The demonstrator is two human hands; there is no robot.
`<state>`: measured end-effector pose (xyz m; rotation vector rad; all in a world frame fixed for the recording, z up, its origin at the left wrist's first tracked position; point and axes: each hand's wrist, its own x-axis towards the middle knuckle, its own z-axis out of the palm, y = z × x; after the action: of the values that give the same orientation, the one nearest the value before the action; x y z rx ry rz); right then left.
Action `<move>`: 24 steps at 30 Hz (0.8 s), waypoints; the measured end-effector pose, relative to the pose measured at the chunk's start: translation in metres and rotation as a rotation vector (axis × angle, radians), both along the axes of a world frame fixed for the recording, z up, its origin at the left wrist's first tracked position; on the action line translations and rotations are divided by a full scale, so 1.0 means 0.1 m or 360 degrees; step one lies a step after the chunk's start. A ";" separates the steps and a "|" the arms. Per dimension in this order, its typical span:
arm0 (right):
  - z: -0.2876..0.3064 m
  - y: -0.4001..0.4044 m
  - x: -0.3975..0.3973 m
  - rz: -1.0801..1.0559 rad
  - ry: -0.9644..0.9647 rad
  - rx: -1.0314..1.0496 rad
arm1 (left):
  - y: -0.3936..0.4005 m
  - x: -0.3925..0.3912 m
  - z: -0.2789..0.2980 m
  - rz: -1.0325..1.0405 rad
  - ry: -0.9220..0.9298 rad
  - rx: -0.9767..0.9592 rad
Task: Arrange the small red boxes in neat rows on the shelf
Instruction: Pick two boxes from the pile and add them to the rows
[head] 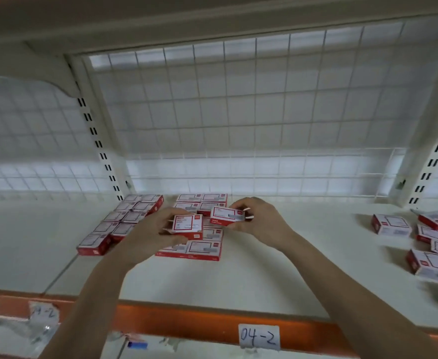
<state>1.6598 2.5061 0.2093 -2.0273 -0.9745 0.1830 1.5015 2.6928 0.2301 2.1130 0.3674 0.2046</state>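
Note:
My left hand (153, 235) grips one small red box (188, 226), held just above the middle rows. My right hand (260, 218) pinches a second small red box (227, 215) by its end, beside the first. Under both hands lies a block of red boxes in two columns (202, 250) running back toward the wire mesh. To its left another double row of red boxes (124, 221) runs along the shelf divider. A loose pile of red boxes (430, 244) sits at the right of the white shelf (277, 275).
A wire mesh back panel (251, 120) closes the shelf behind the boxes. Slotted uprights (101, 151) stand at left and right. The orange front rail (199, 325) carries a paper label "04-2" (259, 336). An upper shelf overhangs close above.

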 end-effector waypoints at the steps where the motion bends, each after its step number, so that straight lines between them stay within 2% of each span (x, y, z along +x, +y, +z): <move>1: -0.01 0.09 0.02 -0.0032 -0.0009 -0.0013 | 0.09 0.01 -0.01 0.0006 0.0002 -0.0021; 11: -0.22 0.61 0.13 -0.0196 -0.0304 -0.0397 | 0.58 0.09 -0.10 -0.0119 -0.0006 -0.0009; 24: -0.32 0.75 0.15 -0.0227 -0.0321 -0.0458 | 0.67 0.10 -0.23 -0.0120 -0.0106 0.0121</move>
<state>1.6743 2.5810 0.1769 -2.4077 -0.9646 0.0435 1.5115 2.7601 0.2072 2.1849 0.2439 0.2475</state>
